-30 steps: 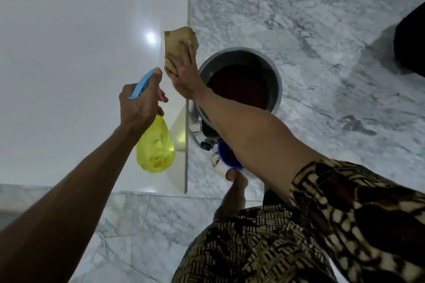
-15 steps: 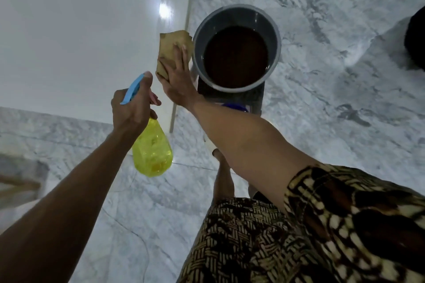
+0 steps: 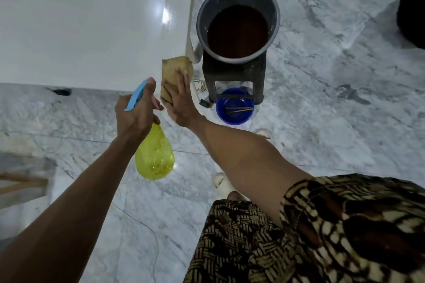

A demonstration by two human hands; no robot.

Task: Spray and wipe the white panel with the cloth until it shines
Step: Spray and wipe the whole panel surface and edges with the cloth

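The glossy white panel [image 3: 87,20] fills the upper left, with a light glare near its right edge. My right hand [image 3: 181,101] presses a tan cloth [image 3: 172,71] flat against the panel's lower right corner. My left hand [image 3: 135,115] grips a yellow spray bottle [image 3: 154,158] by its blue trigger head [image 3: 135,96], just left of the cloth, nozzle pointing at the panel.
A grey bucket [image 3: 273,2] of dark liquid stands on a dark stool [image 3: 259,71] right of the panel's edge. A blue basin [image 3: 234,105] with sticks sits under the stool. Marble floor [image 3: 333,99] all around. White slippers [image 3: 220,184] near my feet. A dark object [image 3: 414,14] at far right.
The view has swung down, so the panel's bottom edge and the stool now show. My right hand with the cloth has slid down the panel's right edge to its lower corner.
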